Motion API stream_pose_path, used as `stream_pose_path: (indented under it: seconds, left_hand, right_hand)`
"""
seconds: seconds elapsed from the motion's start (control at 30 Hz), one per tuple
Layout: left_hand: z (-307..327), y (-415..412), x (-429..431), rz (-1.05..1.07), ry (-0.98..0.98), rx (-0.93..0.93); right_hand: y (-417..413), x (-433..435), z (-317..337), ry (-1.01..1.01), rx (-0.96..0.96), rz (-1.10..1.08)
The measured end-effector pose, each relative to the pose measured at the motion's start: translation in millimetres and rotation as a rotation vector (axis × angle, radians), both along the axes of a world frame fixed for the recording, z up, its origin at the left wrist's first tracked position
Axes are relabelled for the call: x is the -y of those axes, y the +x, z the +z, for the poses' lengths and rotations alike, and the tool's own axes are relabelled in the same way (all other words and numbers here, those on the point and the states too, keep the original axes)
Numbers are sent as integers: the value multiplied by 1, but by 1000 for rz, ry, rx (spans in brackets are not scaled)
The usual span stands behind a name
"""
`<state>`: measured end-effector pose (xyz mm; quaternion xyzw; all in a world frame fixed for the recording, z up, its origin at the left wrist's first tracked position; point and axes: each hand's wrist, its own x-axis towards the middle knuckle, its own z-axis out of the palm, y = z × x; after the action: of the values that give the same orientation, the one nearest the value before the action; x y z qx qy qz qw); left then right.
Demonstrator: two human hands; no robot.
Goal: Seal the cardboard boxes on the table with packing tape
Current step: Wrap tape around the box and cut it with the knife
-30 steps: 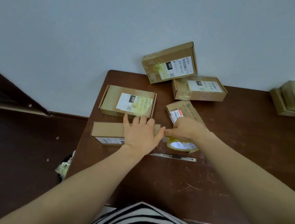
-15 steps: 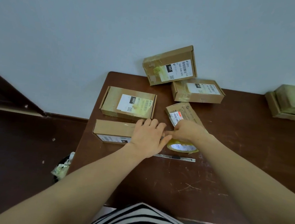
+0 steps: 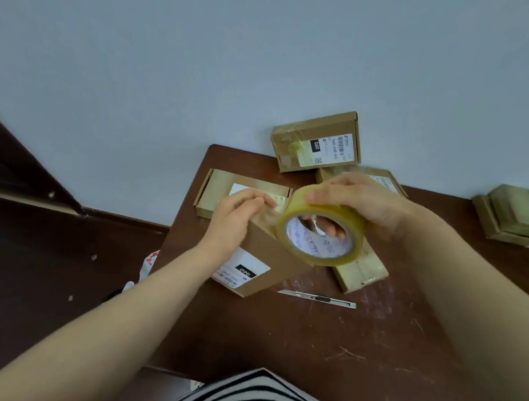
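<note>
My right hand (image 3: 364, 205) holds a yellowish roll of packing tape (image 3: 320, 233) raised above the table, its hole facing me. My left hand (image 3: 236, 214) grips the upper end of a cardboard box with a white label (image 3: 261, 263), tilted up off the brown table (image 3: 340, 348). A short strip of tape runs from the roll to the box's end under my left fingers. Another labelled box (image 3: 222, 194) lies flat behind my left hand. A taped box (image 3: 362, 271) lies partly hidden under the roll.
A silver utility knife (image 3: 318, 298) lies on the table just in front of the held box. One box (image 3: 317, 141) leans against the wall, another (image 3: 382, 181) lies below it. More boxes (image 3: 521, 220) are stacked at the right edge. The floor drops off left.
Both hands have risen from the table. The box that lay flat under my left hand is now lifted and tilted, and the tape roll has come up off the table toward me.
</note>
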<state>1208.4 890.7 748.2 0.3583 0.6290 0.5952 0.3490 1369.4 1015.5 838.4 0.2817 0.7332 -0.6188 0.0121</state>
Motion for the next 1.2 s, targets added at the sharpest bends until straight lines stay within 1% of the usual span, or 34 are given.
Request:
stream_pose_path:
  seconds: [0.07,0.1,0.13,0.23,0.33,0.43,0.53,0.7,0.77,0.9,1.1,1.2]
  left_hand:
    - [-7,-11,9,89,19,143]
    - [-11,-16,12,130,33,173]
    - [-16,-20,16,157,44,175]
    - [-28,-28,23,188,24,103]
    - [-34,-31,25,235,70,92]
    - [-39,-33,21,241,117,105]
    - [-46,-36,18,225,157,102]
    - [-52,-38,16,192,174,38]
    - [-51,-38,16,189,170,31]
    - [-49,-38,15,182,159,28]
    - [-48,-38,18,170,151,19]
    - [-42,-36,19,166,131,3]
  right_hand:
    - [-20,10,6,-84,-76,47]
    - [-31,17,6,-107,-93,48]
    - [-41,23,6,-117,-100,33]
    - [-68,36,9,-99,-80,-19]
    - [-81,44,15,-59,14,31]
    - [-81,46,23,91,127,46]
    - [-66,42,30,245,237,60]
    - [-35,47,18,387,466,46]
    - [-28,51,10,413,524,46]
    - [-17,58,-5,391,612,36]
    - [-11,64,-31,306,618,-9]
    - [-8,62,-44,263,586,-62]
